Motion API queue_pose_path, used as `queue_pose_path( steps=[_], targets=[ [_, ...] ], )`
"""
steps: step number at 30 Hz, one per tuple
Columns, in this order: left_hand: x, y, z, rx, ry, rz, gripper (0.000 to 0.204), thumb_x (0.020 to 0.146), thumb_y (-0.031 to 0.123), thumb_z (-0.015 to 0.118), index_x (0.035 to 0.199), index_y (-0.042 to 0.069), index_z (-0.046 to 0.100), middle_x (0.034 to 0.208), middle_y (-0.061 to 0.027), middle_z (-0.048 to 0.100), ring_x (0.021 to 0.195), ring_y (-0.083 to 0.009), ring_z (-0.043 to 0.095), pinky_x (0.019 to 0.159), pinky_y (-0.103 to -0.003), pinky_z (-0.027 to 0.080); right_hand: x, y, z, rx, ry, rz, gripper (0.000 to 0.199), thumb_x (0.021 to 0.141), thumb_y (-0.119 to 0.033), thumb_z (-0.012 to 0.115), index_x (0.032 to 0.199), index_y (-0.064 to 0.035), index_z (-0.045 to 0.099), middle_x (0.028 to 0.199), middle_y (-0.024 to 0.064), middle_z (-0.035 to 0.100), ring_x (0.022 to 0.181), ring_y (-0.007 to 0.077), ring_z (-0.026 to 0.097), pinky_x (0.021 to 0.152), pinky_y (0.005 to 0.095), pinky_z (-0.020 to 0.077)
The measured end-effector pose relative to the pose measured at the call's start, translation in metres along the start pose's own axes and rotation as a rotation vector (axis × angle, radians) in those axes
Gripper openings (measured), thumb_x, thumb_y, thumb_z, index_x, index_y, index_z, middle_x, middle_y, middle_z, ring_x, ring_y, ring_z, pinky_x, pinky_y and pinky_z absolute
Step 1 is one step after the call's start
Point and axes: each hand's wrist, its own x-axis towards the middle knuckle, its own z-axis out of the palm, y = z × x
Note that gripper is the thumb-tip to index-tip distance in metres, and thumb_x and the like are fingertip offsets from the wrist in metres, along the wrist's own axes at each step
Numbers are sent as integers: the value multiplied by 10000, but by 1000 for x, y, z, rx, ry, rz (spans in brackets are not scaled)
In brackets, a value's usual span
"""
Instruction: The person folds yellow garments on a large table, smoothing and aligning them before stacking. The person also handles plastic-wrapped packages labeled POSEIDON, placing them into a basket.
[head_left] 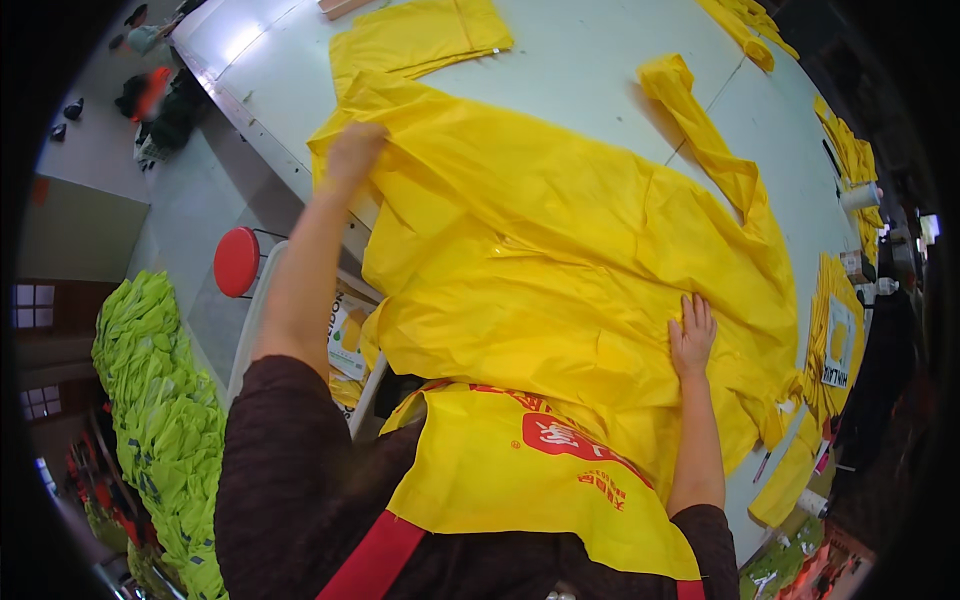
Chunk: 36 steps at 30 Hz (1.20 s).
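Observation:
A large yellow raincoat (560, 230) of thin, shiny fabric lies spread and wrinkled over the pale table, its near edge against my body. One long sleeve (710, 145) stretches away toward the far right. At the garment's far left, my left hand (355, 155), slightly blurred, is closed on its edge and lifts it a little. My right hand (692, 335) rests flat on the fabric at the right, fingers stretched out and holding nothing. The table edge under the raincoat is partly hidden.
A folded yellow garment (420, 40) lies on the table (600, 70) at the back. More yellow pieces (835, 330) and a thread spool (860, 196) line the right side. Left of the table are a red stool (236, 262), a bin with printed bags, and a lime-green fabric heap (160, 420).

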Motion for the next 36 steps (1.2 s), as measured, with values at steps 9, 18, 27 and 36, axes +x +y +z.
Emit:
queue_pose_path(
  steps=[9, 18, 27, 36],
  targets=[
    [10, 63, -3, -35, 182, 238, 198, 742, 146, 604, 926, 86, 646, 931, -103, 633, 927, -266, 577, 750, -367, 474, 18, -33, -11, 57, 28, 4, 426, 784, -223, 608, 1153, -25, 526, 1226, 170, 498, 1165, 337, 429, 995, 447, 308],
    [-86, 129, 31, -743, -603, -121, 222, 737, 148, 688, 887, 6, 606, 708, -29, 583, 604, -117, 539, 559, -255, 434, 87, -211, 3, 504, 80, -424, 371, 740, -170, 659, 1062, -20, 554, 1094, 158, 552, 1023, 326, 507, 889, 401, 409],
    [-66, 118, 17, -1119, -873, -173, 157, 779, 124, 683, 823, 35, 562, 692, 49, 527, 628, -37, 473, 548, -196, 388, 130, -254, 24, 1013, -545, -181, 201, 781, -223, 610, 901, -63, 620, 801, 122, 619, 786, 304, 577, 688, 374, 455],
    [-52, 129, 34, -676, -505, -108, 168, 754, 107, 657, 880, -5, 661, 784, -120, 651, 683, -193, 610, 640, -287, 474, 150, -278, 11, 479, -610, -47, 340, 840, -421, 500, 844, -110, 636, 849, 123, 645, 814, 306, 603, 713, 416, 467]
  ],
)
